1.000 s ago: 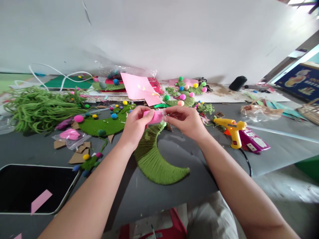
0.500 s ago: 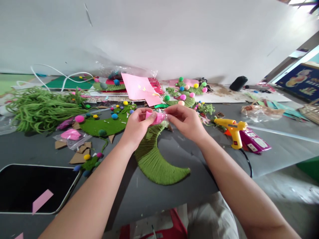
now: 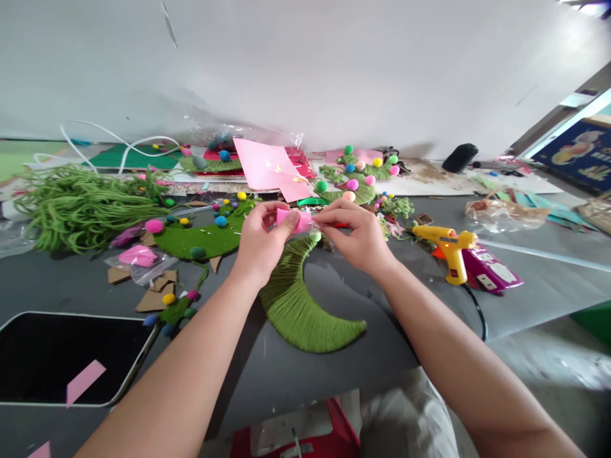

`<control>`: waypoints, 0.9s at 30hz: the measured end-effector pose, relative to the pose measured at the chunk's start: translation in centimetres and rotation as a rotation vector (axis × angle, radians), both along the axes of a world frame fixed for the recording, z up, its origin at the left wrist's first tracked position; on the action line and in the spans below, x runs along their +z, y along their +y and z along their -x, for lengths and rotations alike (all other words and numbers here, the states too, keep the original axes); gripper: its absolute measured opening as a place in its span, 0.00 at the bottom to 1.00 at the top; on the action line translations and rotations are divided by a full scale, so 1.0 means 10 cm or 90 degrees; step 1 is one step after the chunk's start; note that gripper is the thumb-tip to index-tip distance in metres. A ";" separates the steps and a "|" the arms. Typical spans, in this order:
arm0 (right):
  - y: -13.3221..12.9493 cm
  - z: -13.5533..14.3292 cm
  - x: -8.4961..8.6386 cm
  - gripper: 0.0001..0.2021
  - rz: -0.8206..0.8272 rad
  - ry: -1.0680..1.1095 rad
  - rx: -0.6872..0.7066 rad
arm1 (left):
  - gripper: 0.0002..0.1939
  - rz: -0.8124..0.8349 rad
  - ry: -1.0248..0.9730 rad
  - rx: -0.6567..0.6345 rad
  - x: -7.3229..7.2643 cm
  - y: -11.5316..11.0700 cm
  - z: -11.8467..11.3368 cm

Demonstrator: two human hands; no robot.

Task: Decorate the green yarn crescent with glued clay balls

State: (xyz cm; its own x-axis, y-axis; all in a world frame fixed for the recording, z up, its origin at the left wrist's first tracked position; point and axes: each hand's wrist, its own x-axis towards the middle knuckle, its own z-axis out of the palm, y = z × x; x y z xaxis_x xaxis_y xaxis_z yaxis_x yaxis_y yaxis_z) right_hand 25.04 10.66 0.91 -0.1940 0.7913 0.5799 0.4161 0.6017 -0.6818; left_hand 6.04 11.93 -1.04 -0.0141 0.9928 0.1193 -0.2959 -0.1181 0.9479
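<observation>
My left hand [image 3: 265, 242] grips a small pink packet [image 3: 293, 221], its thumb pressed along the near side. At the packet's right end, my right hand [image 3: 356, 232] pinches a bit of clear plastic between thumb and fingers. Both hands are raised above the upper tip of a crescent [image 3: 305, 318] wound in green yarn, which lies on the grey table. A pale green pompom [image 3: 315, 236] shows at that upper tip, just below the packet. The fingers hide part of the packet.
A yellow glue gun [image 3: 449, 245] stands at the right on a purple packet [image 3: 491, 270]. On the left are green yarn [image 3: 86, 207], a phone [image 3: 57, 350] and a pink piece in a plastic bag [image 3: 138, 256]. Pompom-covered green shapes [image 3: 200, 238] and pink paper [image 3: 265, 166] lie farther back.
The pink packet has turned slightly in my fingers, and less of its clear plastic end shows. My right hand has shifted a little to the left; the crescent stays put.
</observation>
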 end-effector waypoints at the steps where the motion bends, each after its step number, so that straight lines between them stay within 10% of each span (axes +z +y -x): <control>1: 0.00 0.01 -0.01 0.08 0.002 0.004 0.002 | 0.25 0.005 -0.003 -0.005 0.00 -0.01 -0.01; 18: 0.03 -0.02 0.02 0.04 -0.041 -0.010 -0.076 | 0.26 0.082 -0.027 -0.071 0.03 -0.01 0.01; 27: 0.01 -0.01 0.07 0.14 0.162 0.106 -0.011 | 0.26 0.060 -0.067 -0.046 0.05 -0.01 0.02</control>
State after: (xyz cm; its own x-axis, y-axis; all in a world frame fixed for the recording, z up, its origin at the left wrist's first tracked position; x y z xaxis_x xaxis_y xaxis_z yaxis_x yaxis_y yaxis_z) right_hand 25.18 10.81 1.56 -0.0975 0.9174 0.3858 0.2951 0.3969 -0.8691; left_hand 5.85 11.87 -0.57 0.0496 0.9984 0.0272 -0.3981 -0.0052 0.9173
